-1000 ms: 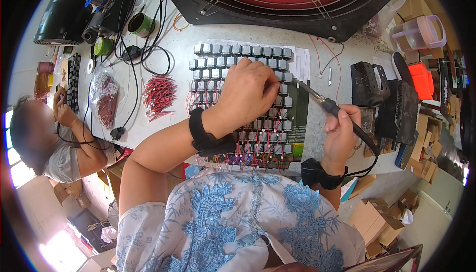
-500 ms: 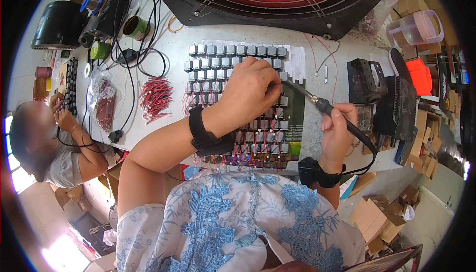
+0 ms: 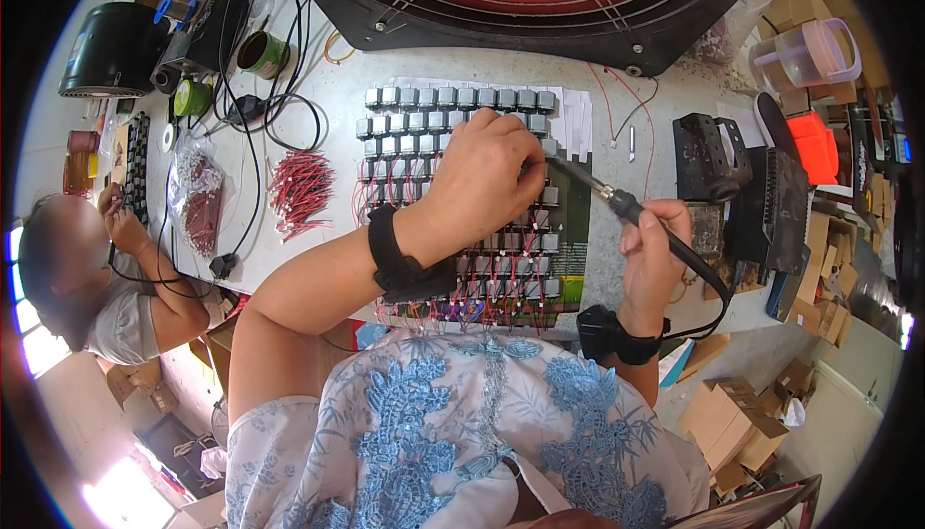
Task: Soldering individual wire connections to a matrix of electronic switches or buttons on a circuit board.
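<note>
My right hand (image 3: 653,251) grips a soldering iron (image 3: 624,205) by its dark handle, its metal tip pointing up and left toward my left fingers. My left hand (image 3: 489,169) reaches over the rows of small silver motors (image 3: 432,98), thumb and fingers pinched together at the right side of the rows, close to the iron's tip. Whatever lies in that pinch is hidden by the hand. Red wires hang from the motors in the nearer rows; no wires show on the far rows.
A heap of red wires (image 3: 301,194) and a plastic bag (image 3: 198,203) lie to the left. A big fan (image 3: 520,33) stands at the far side. On the right are a black iron stand (image 3: 711,165) and an orange container (image 3: 816,148). Another person (image 3: 125,278) works at the left.
The soldering iron and my right hand have shifted very slightly left. My left hand stays in place over the motors.
</note>
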Tool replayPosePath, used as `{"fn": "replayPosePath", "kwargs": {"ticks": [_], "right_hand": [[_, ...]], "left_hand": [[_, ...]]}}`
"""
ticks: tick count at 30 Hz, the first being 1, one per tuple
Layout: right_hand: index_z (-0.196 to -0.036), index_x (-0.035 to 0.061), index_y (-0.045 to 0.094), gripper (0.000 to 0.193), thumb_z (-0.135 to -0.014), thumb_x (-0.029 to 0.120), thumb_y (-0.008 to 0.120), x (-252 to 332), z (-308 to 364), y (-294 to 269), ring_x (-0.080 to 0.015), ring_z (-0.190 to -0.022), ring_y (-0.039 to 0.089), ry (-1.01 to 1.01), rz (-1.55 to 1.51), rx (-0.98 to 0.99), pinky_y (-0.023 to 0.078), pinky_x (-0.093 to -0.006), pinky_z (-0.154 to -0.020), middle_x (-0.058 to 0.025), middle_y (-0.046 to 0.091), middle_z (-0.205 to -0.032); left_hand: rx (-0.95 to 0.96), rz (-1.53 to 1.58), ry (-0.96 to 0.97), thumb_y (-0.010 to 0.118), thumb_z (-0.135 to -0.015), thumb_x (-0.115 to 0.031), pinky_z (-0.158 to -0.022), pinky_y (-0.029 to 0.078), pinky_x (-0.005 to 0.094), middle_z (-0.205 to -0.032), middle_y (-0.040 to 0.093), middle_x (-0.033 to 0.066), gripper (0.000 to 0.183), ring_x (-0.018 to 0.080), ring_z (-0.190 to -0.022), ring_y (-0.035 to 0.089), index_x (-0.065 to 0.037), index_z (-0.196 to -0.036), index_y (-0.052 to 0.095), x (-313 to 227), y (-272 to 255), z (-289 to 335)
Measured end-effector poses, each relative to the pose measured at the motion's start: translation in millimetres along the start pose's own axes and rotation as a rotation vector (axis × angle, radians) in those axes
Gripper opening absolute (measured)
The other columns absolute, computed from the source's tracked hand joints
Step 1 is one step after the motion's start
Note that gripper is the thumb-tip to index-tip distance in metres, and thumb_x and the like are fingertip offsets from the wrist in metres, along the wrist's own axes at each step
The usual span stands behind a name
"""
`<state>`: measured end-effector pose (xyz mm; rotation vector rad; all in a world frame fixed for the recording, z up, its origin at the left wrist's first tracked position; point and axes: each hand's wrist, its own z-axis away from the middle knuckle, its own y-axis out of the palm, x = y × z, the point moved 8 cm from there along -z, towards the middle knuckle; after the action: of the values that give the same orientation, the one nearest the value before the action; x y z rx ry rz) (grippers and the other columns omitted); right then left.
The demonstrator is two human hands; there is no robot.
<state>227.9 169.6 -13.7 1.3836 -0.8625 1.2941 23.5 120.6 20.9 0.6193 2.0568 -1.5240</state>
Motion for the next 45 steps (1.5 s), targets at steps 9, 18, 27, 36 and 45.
{"fn": "replayPosePath", "kwargs": {"ticks": [9, 18, 27, 36, 45], "right_hand": [[-0.095, 0.0, 0.052, 0.008, -0.09, 0.005, 0.054, -1.7, 1.0, -2.8, -0.0088, -0.056, 0.047, -0.009, -0.048, -0.038, 0.041, -0.0238, -0.055, -0.0033, 0.049, -0.065], [-0.098, 0.0007, 0.051, 0.01, -0.089, 0.005, 0.053, 0.8, -1.9, -5.7, -0.0091, -0.058, 0.047, -0.013, -0.065, -0.055, 0.04, -0.024, -0.055, -0.0028, 0.048, -0.066], [-0.093, 0.0022, 0.047, 0.017, -0.086, 0.014, 0.056, 77.4, 40.1, -73.6, -0.006, -0.051, 0.038, -0.489, 0.01, -0.398, 0.035, -0.0206, -0.048, -0.0015, 0.043, -0.069], [-0.094, 0.0035, 0.052, 0.009, -0.087, 0.005, 0.058, 75.8, 45.3, -121.8, -0.0041, -0.056, 0.039, -0.419, 0.322, -0.613, 0.031, -0.0195, -0.051, 0.001, 0.045, -0.069], [-0.138, 0.0045, 0.042, 0.043, -0.099, 0.021, 0.049, 32.1, -6.5, -86.7, -0.0157, -0.085, 0.061, 0.011, -0.159, -0.216, 0.05, -0.0291, -0.08, -0.0158, 0.058, -0.123]], "left_hand": [[0.013, 0.001, -0.011, 0.066, -0.074, -0.009, -0.077, 0.043, 0.0392, -0.08, 0.062, 0.0095, 0.007, 0.0299, -0.083, 0.054, -0.003, -0.076, 0.064, 0.1, 0.2, 0.6], [0.016, -0.012, -0.03, 0.066, -0.075, -0.011, -0.076, 0.043, 0.0393, -0.08, 0.062, 0.0098, 0.008, 0.0302, -0.083, 0.054, -0.003, -0.075, 0.064, -0.1, 1.3, -3.1], [0.0, -0.019, 0.006, 0.071, -0.078, -0.02, -0.078, 0.042, 0.0412, -0.086, 0.06, 0.0122, 0.019, 0.0322, -0.086, 0.053, -0.003, -0.085, 0.065, -5.4, -4.6, -2.3], [-0.066, 0.099, 0.185, 0.072, -0.073, -0.002, -0.08, 0.044, 0.038, -0.096, 0.061, 0.0123, 0.025, 0.0304, -0.09, 0.056, -0.004, -0.096, 0.063, -41.9, -57.0, 13.5], [0.104, 0.17, 0.308, 0.076, -0.067, 0.0, -0.063, 0.045, 0.0358, -0.084, 0.061, 0.0071, 0.023, 0.026, -0.074, 0.059, -0.006, -0.086, 0.065, -54.5, -82.6, 69.0]]}}
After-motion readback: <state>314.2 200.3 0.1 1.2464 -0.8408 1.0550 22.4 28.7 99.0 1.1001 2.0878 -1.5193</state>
